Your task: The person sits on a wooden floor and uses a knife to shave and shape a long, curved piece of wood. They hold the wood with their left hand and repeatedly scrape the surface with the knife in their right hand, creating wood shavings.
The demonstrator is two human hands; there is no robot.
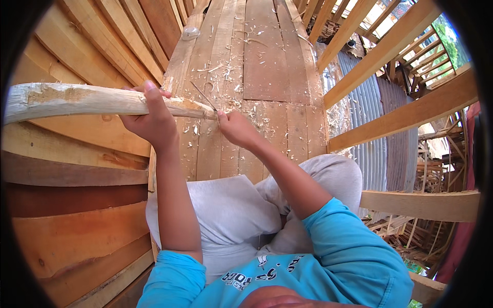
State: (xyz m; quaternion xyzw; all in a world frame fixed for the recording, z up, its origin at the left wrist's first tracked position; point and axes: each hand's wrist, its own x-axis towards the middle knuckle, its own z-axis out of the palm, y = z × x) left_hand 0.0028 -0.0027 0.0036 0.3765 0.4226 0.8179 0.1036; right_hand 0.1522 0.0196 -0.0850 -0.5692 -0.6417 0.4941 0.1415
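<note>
Currently mid-whittle: left hand [149,120] clamps the peeled wooden stick [87,100], held level across the plank floor [262,72]. Right hand [233,128] fisted on a thin knife [204,97], blade at the stick's tip. Next stroke likely needs a shallow angle, away from the fingers. Shavings [226,72] beyond.

Both arms were raised forward, hands closed.
Left hand [149,118] sat at ten o'clock, fingers curled in a firm grip; right hand [233,127] lay just beside it, fisted, elbow bent.
</note>
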